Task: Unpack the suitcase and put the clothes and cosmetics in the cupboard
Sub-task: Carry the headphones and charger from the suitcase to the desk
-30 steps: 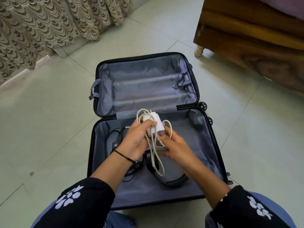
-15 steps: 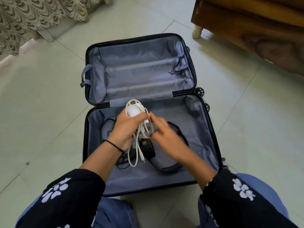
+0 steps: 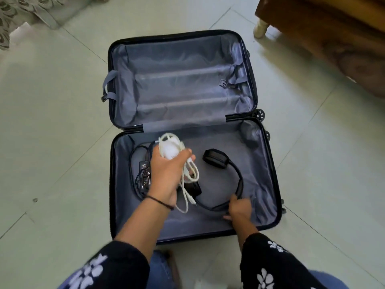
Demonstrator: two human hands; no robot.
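Centre of the frame, flat open on the tiled floor (image 3: 52,142): dark suitcase (image 3: 183,84), grey lining in both halves. Upper half bare but for its straps. No clothes or cosmetics to be seen anywhere inside, only electronics down in the lower half.

Left of centre, left hand (image 3: 168,176) raised over the lower half, fingers wrapped round a white charger (image 3: 170,152) and its bundled cable, loose loops dangling below the palm. Looks light and hard-shelled, with a limp cable prone to snagging. Best carried by the plug body with the loops gathered in.

Lower right of the case, right hand (image 3: 239,208) down on the lining, fingers gripping the thin band of black headphones (image 3: 214,159), one earcup lying toward the middle. Seems light and springy at the band, probably delicate at the hinges. Better lifted at the band's crown than by a cup.

Behind the left hand, black power adapter (image 3: 144,174) with coiled cord, flat on the lining, untouched. Probably the heaviest piece. Take by the brick, not the cord.

Upper right, wooden furniture (image 3: 333,34); upper left, patterned curtain (image 3: 8,24).
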